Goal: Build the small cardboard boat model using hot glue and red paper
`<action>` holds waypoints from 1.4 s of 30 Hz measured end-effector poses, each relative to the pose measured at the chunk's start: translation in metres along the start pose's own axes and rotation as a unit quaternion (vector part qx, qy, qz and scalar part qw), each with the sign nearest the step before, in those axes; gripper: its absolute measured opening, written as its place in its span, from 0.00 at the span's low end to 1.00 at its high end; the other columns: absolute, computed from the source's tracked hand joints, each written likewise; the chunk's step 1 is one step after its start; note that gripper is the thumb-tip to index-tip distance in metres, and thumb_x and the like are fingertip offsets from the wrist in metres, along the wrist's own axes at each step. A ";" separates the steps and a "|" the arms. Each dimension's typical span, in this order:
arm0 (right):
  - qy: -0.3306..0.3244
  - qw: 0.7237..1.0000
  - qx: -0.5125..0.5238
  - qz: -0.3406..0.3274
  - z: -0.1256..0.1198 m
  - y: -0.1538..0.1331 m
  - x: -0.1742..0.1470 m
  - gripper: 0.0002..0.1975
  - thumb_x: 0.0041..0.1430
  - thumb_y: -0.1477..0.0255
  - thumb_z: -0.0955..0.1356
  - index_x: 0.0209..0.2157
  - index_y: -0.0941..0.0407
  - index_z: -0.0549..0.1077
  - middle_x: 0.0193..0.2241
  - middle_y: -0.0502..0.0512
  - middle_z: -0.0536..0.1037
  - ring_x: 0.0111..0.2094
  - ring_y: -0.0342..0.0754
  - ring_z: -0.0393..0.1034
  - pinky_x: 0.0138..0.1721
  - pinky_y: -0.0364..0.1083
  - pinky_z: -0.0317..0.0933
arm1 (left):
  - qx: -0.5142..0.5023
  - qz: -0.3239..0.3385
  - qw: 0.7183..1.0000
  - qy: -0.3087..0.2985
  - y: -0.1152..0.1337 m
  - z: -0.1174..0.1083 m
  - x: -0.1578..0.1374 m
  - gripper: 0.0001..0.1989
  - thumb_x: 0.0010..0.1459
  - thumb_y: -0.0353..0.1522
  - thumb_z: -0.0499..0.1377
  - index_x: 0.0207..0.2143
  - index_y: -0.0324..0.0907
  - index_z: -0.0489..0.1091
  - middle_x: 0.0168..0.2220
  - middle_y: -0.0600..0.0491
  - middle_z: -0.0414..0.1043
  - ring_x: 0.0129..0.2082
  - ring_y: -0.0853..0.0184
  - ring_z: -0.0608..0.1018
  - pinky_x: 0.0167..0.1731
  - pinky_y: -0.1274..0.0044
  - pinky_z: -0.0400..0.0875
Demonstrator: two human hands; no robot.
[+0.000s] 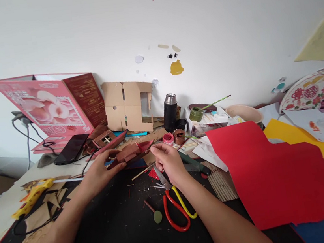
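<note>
Head view. Left hand (pixel 101 173) grips a small brown-and-red cardboard model (pixel 130 152), fingers closed around its near end, thumb on top. The model is held off the black work surface (pixel 117 239), roughly level, at 12 o'clock from the wrists.

Right hand (pixel 169 161) sits at 3 o'clock of the model, thumb and forefinger pinched together at its right tip; whether they hold a thin stick or only the model's edge, I cannot tell.

Judgement: step in hand looks like fitting or adjusting a small part at the model's right end. The next move would call for a steady left hold and fine pinch control from the right, not force.

Surroundings: scissors (pixel 176 205) with red and yellow handles lie directly below the right wrist, at 6 o'clock, blades pointing up toward the model. Yellow glue gun (pixel 33 196) lies well apart at 9 o'clock of the left hand. Two small open pots (pixel 173 137) and a black flask (pixel 170 112) stand just behind at 1 o'clock. Red paper sheet (pixel 274 178) fills the 3 to 4 o'clock side.

Open room: dark surface between the forearms, 6 to 7 o'clock, is the freest patch, bar scattered scraps. Backward reach is crowded; the pots could tip.
</note>
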State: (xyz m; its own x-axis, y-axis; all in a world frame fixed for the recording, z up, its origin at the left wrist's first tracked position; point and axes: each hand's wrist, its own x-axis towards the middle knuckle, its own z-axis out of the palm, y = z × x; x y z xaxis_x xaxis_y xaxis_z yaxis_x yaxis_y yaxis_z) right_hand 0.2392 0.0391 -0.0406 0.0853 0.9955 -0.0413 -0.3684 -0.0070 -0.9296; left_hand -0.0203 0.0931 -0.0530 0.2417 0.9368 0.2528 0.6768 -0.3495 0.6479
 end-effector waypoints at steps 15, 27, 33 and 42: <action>-0.004 0.990 -0.103 -0.093 -0.006 -0.012 -0.002 0.19 0.60 0.52 0.75 0.36 0.54 0.75 0.18 0.41 0.65 0.15 0.40 0.54 0.19 0.43 0.47 | -0.173 -0.041 0.975 -0.137 0.012 -0.043 -0.007 0.35 0.53 0.50 0.75 0.60 0.46 0.79 0.59 0.45 0.82 0.57 0.44 0.82 0.58 0.60 0.77; -0.025 0.985 -0.143 -0.097 -0.006 -0.008 -0.005 0.19 0.62 0.51 0.74 0.38 0.54 0.76 0.18 0.41 0.64 0.17 0.41 0.55 0.20 0.44 0.48 | -0.263 -0.048 0.959 -0.096 0.002 -0.048 -0.009 0.33 0.45 0.44 0.81 0.54 0.48 0.82 0.52 0.44 0.86 0.49 0.48 0.86 0.49 0.66 0.84; -0.028 0.988 -0.125 -0.090 -0.005 -0.010 -0.006 0.21 0.61 0.50 0.75 0.37 0.54 0.75 0.19 0.42 0.66 0.17 0.41 0.55 0.19 0.43 0.47 | -0.286 -0.052 0.953 -0.081 -0.003 -0.047 -0.009 0.33 0.44 0.44 0.81 0.54 0.51 0.82 0.57 0.45 0.84 0.55 0.45 0.85 0.54 0.63 0.83; -0.022 0.989 -0.123 -0.085 -0.003 -0.013 -0.008 0.23 0.59 0.48 0.76 0.37 0.54 0.75 0.20 0.42 0.65 0.17 0.41 0.55 0.20 0.44 0.47 | -0.351 -0.045 0.932 -0.071 -0.007 -0.042 -0.006 0.37 0.43 0.47 0.82 0.55 0.48 0.81 0.54 0.43 0.85 0.50 0.47 0.86 0.48 0.66 0.84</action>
State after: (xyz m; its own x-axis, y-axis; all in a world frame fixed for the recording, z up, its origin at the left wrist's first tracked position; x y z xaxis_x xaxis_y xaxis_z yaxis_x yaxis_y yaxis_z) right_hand 0.2459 0.0313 -0.0292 0.0849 0.9875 0.1330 -0.1157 0.1423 -0.9830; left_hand -0.0558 0.0894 -0.0290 0.3281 0.9383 0.1089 0.0882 -0.1453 0.9855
